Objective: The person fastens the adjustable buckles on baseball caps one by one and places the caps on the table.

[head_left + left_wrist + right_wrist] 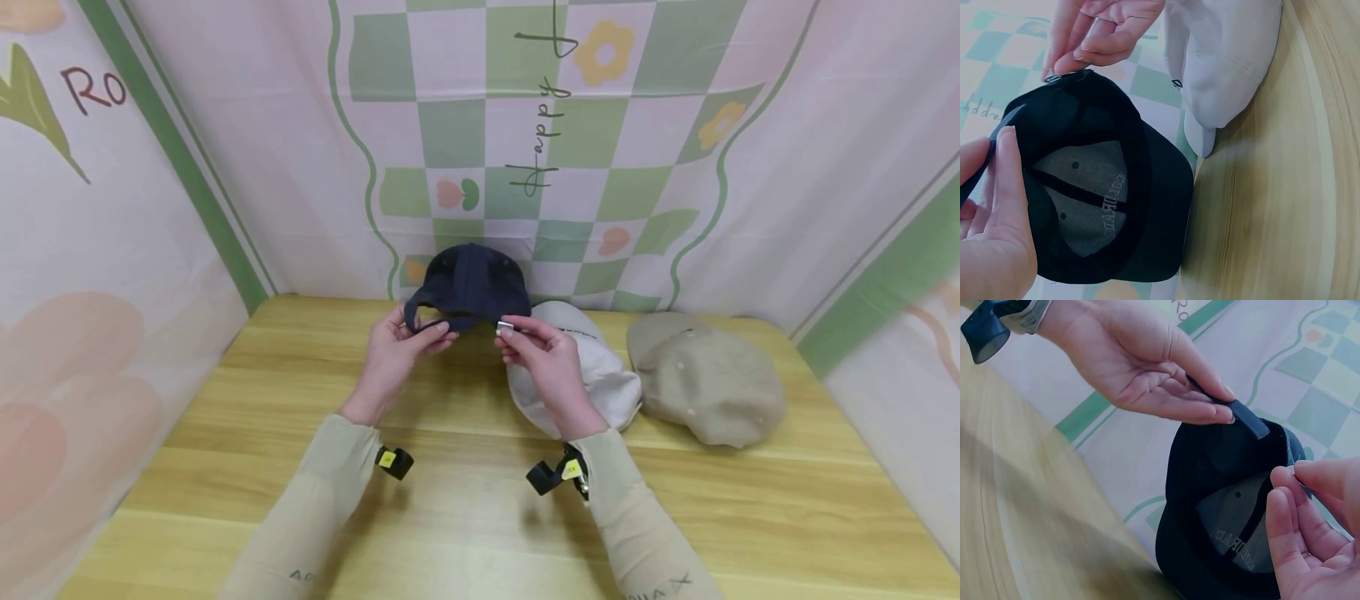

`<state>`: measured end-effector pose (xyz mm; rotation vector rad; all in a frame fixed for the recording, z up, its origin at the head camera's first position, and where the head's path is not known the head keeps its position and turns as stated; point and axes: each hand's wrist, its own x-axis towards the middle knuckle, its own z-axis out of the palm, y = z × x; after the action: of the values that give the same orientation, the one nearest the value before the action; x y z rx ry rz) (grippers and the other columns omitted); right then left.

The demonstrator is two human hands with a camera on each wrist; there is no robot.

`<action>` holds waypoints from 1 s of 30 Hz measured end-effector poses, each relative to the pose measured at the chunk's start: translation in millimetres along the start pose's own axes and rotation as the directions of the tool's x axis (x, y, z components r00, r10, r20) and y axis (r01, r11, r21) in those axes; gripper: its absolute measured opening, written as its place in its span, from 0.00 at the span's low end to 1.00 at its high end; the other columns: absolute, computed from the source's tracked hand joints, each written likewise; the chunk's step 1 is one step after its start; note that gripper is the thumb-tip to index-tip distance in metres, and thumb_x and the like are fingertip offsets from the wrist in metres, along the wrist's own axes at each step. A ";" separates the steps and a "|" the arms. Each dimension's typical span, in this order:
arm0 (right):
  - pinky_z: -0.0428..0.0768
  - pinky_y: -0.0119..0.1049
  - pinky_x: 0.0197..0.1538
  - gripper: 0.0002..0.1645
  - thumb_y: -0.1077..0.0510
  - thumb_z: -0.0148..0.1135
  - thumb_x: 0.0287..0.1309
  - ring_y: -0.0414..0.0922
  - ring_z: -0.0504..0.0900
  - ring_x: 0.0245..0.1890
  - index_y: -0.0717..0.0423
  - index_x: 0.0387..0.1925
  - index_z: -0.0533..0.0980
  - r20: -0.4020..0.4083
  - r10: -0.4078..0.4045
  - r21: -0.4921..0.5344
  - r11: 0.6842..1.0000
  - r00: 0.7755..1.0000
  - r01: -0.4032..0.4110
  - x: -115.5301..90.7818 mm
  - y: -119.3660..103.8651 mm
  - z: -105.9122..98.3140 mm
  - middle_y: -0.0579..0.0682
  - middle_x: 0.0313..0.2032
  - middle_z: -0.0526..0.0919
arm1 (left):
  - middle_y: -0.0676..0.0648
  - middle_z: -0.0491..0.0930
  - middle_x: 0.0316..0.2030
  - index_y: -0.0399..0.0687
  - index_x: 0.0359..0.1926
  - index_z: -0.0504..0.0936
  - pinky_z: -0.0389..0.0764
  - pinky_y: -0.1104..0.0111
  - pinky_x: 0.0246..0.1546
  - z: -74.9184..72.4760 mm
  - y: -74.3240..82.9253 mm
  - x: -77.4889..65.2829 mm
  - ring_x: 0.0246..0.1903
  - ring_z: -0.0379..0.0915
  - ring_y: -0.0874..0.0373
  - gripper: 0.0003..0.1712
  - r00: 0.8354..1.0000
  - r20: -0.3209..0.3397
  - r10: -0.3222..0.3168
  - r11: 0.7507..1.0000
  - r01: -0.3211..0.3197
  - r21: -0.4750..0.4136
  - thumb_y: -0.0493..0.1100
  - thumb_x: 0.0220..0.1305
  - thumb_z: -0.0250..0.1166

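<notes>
A dark navy baseball cap point(472, 283) is held up near the back of the table, its inside facing the person in the wrist views. Between thumb and fingers the left hand point(397, 346) pinches the cap's back strap point(1250, 420), whose loose end sticks out past the fingertips. On the other side of the back opening, the right hand point(547, 358) pinches a small silver metal buckle point(505, 328) at the cap's edge. The strap end and the buckle are apart. In the left wrist view the brim point(1169, 206) points toward the table.
A white cap point(592, 358) lies just right of the navy one, partly behind the right hand. Farther right rests a beige cap point(705, 379). The wooden table point(465, 533) ends at a patterned cloth backdrop point(450, 133), with cloth on both sides too.
</notes>
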<state>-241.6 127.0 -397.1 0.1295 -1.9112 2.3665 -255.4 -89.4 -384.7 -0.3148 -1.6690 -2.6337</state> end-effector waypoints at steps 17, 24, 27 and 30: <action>0.85 0.36 0.45 0.19 0.67 0.61 0.70 0.45 0.86 0.39 0.68 0.60 0.78 0.131 -0.046 -0.003 0.999 0.990 0.047 -5.5 -3.4 9.9 0.57 0.39 0.88 | 0.32 0.85 0.40 0.41 0.31 0.63 0.84 0.56 0.47 0.9 -3.0 -1.5 0.38 0.87 0.47 0.21 0.999 -0.003 -0.048 0.998 0.048 0.033 0.22 0.62 0.67; 0.85 0.36 0.45 0.18 0.67 0.61 0.70 0.46 0.86 0.38 0.68 0.59 0.78 0.150 -0.052 0.008 0.999 0.987 0.052 -7.3 -2.5 14.8 0.57 0.38 0.88 | 0.34 0.82 0.40 0.34 0.42 0.70 0.85 0.56 0.47 3.0 -5.0 -1.8 0.37 0.87 0.49 0.15 0.999 0.017 -0.051 0.998 0.050 0.040 0.23 0.61 0.68; 0.85 0.35 0.44 0.18 0.67 0.61 0.70 0.45 0.86 0.39 0.68 0.59 0.78 0.156 -0.054 0.007 0.999 0.986 0.053 -8.0 -2.5 15.8 0.56 0.38 0.88 | 0.36 0.82 0.39 0.28 0.54 0.71 0.85 0.57 0.47 3.2 -5.4 -1.6 0.36 0.86 0.50 0.21 0.998 0.025 -0.053 0.997 0.052 0.053 0.24 0.62 0.68; 0.85 0.35 0.44 0.19 0.67 0.61 0.70 0.45 0.86 0.39 0.68 0.59 0.78 0.157 -0.054 0.005 0.999 0.986 0.054 -8.4 -2.0 16.0 0.56 0.38 0.88 | 0.37 0.83 0.37 0.28 0.51 0.70 0.85 0.57 0.47 3.5 -5.8 -1.5 0.36 0.86 0.50 0.20 0.998 0.023 -0.061 0.997 0.059 0.053 0.24 0.63 0.68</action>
<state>-233.0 111.6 -392.9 0.3743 -1.9456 2.3862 -254.0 -83.9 -388.8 -0.3020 -1.7787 -2.6333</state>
